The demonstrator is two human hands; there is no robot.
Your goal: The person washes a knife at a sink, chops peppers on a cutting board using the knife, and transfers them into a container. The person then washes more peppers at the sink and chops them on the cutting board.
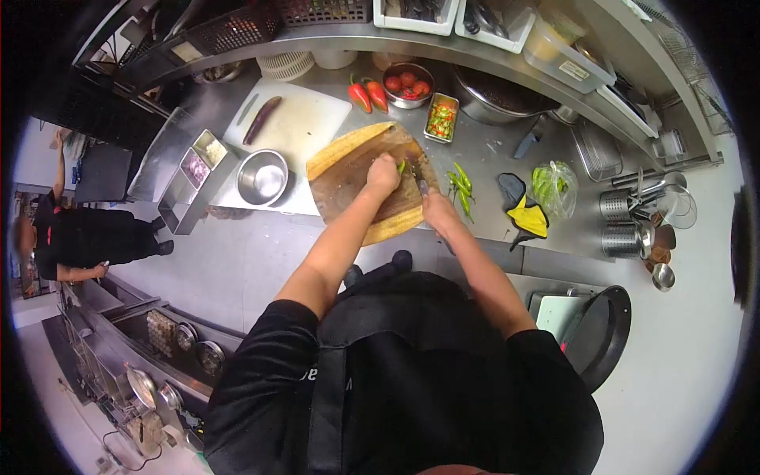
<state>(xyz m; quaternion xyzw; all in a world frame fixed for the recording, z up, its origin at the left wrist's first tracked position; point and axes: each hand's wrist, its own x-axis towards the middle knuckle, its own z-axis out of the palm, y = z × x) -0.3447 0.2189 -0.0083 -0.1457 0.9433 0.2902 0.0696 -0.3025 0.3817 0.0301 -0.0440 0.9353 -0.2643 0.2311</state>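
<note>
On the brown wooden chopping board [336,186], my left hand [384,174] is closed over a green chilli [401,167], of which only a small end shows. At the board's right edge, my right hand [439,210] grips a knife [423,187]; its blade points toward the chilli and is hard to make out. Several loose green chillies [461,187] lie on the steel counter to the right of the board. Behind the board stands a small metal tray [442,119] with chopped red and green chilli in it.
A white cutting board [313,119] carries a long purple eggplant [262,119]. Nearby are a steel bowl [263,177], red peppers [367,95], a bowl of tomatoes [408,82], a bag of greens [554,188] and a yellow-black cloth [526,215]. A co-worker [103,237] stands at far left.
</note>
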